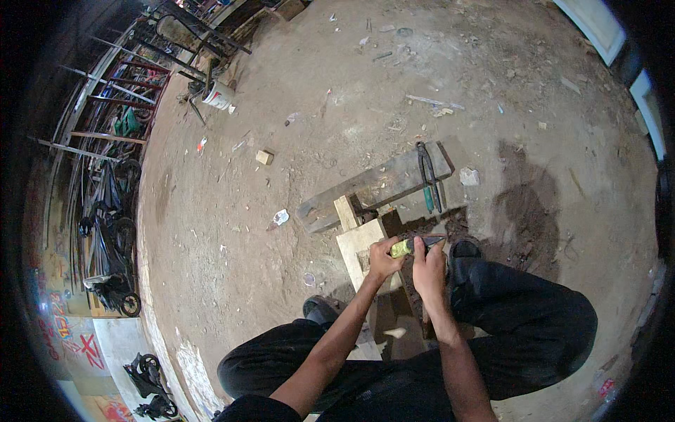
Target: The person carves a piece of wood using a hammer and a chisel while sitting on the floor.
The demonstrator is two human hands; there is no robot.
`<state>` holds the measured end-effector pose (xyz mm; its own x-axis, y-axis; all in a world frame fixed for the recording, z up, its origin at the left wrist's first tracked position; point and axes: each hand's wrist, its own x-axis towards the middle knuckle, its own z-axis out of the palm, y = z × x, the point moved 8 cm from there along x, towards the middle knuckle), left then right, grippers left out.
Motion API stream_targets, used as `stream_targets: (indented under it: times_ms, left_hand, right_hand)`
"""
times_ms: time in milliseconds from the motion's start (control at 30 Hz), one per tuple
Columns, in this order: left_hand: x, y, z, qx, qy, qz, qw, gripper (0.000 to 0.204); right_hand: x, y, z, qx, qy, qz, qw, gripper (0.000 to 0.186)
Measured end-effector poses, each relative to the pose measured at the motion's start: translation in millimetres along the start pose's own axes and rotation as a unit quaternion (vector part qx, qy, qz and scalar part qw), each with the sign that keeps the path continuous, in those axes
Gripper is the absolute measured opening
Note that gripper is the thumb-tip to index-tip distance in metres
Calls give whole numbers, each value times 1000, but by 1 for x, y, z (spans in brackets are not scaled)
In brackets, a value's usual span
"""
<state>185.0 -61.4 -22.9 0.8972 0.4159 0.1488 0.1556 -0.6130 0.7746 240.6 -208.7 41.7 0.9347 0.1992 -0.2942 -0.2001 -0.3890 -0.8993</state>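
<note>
In front of my bent legs, my left hand (385,260) is closed around the yellow-green handle of a tool (401,248). My right hand (429,264) grips its dark, narrow end, with the thumb along the top. Its exact kind is partly hidden by the fingers. Beneath and beside my left hand lies a pale wooden board (354,245) with a rectangular cut-out. A short pale wood piece (346,213) extends from its far end and rests against a long grey plank (380,184). On the plank's right end lie long-handled pliers (428,176) with a green grip.
A small wood block (264,157) and a pale chunk (469,176) lie on the dirt floor among scattered scraps. At the far left stand a white bucket (219,96) and a metal rack (119,98). Motorcycles (112,232) line the left side. My shoes flank the board.
</note>
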Motion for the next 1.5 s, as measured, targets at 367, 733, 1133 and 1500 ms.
stream_targets:
  times_ms: [367,733,1133,1500]
  left_hand:
    - [-10,11,-13,15,21,56,998,15]
    - [-13,8,-19,-1,64,75,995,15]
    - [-12,4,-7,31,16,71,997,27]
    - [-10,14,-9,-31,27,87,995,34]
  right_hand:
    - [9,-38,-28,-18,-25,0,1000,36]
    - [4,-11,-25,116,-36,5,993,34]
    - [-14,-23,-21,45,-81,148,985,27]
    - [-5,6,-16,14,-12,105,994,30]
